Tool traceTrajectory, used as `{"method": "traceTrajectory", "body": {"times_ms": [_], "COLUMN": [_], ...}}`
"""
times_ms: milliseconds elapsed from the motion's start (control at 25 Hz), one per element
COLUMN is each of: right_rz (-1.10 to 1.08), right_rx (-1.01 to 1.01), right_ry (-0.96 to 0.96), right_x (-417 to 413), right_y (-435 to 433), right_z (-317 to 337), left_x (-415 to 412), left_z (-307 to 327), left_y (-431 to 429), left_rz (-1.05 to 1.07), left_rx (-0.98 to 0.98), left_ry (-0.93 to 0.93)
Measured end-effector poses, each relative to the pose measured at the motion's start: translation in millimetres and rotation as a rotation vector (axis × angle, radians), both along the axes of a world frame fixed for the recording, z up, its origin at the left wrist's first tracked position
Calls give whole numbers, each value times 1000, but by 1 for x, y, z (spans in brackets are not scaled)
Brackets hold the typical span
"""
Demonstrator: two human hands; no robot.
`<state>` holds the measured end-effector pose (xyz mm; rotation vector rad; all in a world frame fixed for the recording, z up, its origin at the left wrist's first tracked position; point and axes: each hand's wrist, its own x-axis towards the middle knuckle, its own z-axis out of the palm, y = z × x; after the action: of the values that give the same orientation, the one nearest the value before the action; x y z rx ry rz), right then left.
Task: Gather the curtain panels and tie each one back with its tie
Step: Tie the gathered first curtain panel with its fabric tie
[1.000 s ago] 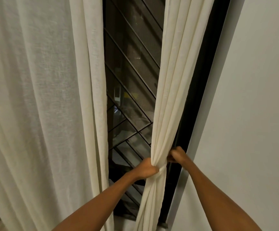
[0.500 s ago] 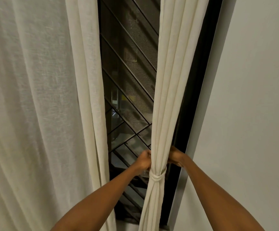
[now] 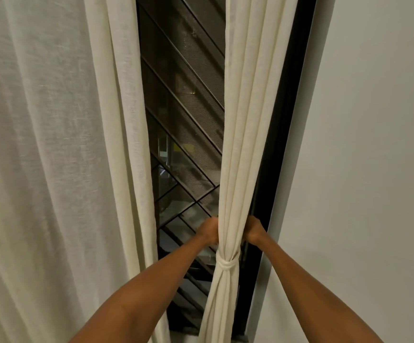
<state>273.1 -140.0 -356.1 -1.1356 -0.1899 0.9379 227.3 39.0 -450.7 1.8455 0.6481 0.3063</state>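
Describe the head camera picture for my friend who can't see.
A left hand and a right hand grip a cream curtain just above its tie, beside a dark barred window. A second curtain hangs loose at left.

Left hand [image 3: 209, 231] and right hand [image 3: 253, 230] fingertips behind curtain panel [image 3: 238, 169]

Right curtain panel [image 3: 245, 120]: cream woven cloth; matt and soft-looking; falls in smooth rounded folds
Tie [image 3: 227, 264]: the same cream cloth; matt; lies in narrow smooth bands
Left curtain panel [image 3: 52, 144]: thin cream cloth; slubby, linen-like weave shows; matt; slightly see-through
Window grille [image 3: 176, 99]: dark metal bars; smooth; dull sheen
Screen [image 3: 188, 90]: fine grey mesh; grainy look
Window frame [image 3: 286, 144]: black; smooth; faint gloss; material cannot be told
Wall [image 3: 374, 144]: pale paint; matt; even
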Motion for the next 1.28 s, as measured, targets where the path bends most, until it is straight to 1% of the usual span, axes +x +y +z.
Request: {"method": "traceTrajectory", "body": {"times_ms": [40, 80, 120, 160, 280, 360, 440, 560, 600, 640, 760, 840, 880, 1000, 1080, 1160, 1280], "right_rz": [-16, -37, -60, -70, -76, -76, -57, 77, 81, 74, 51, 39, 31, 51, 117, 133, 114], "right_rx": [29, 14, 24, 11, -82, -120, -203, -275, -278, -269, -223, -171, -169, -150, -88, -76, -72], "right_ry": [30, 28, 52, 57, 47, 44, 24, -4, -15, -19, -77, -98, -128, -147, -123, -138, -228], "right_x": [2, 3, 3, 2, 0, 6, 14, 22, 23, 20, 16, 13, 13, 11, 9, 6, 8], "right_y": [2, 2, 1, 1, 3, 9, 16, 22, 22, 19, 12, 10, 10, 8, 8, 6, 10], "right_z": [-2, 0, -2, -3, -5, -9, -14, -14, -12, -7, -2, -1, -1, 1, 4, 8, 8], "left_x": [-6, -8, -14, -20, -29, -35, -35, -28, -26, -26, -29, -29, -27, -28, -31, -29, -24], "left_z": [-1, -5, -2, 2, 0, 10, 12, 10, 10, 14, 18, 17, 15, 16, 20, 20, 13], "left_y": [-2, -1, -5, -8, -16, -28, -30, -24, -23, -26, -31, -31, -31, -31, -32, -31, -25], "left_rz": [-23, 42, 19, -2, -57, -43, -35, 6, 17, 19, -54, -79, -76, -54, -78, -64, -38], "left_rx": [110, 287, 374, 362, 205, 252, 228, 173, 123, 114, 144, 239, 255, 208, 205, 207, 191], "left_ry": [-1, -32, -49, -74, -93, -142, -202, -211, -201, -182, -212, -215, -208, -188, -180, -184, -177]}}
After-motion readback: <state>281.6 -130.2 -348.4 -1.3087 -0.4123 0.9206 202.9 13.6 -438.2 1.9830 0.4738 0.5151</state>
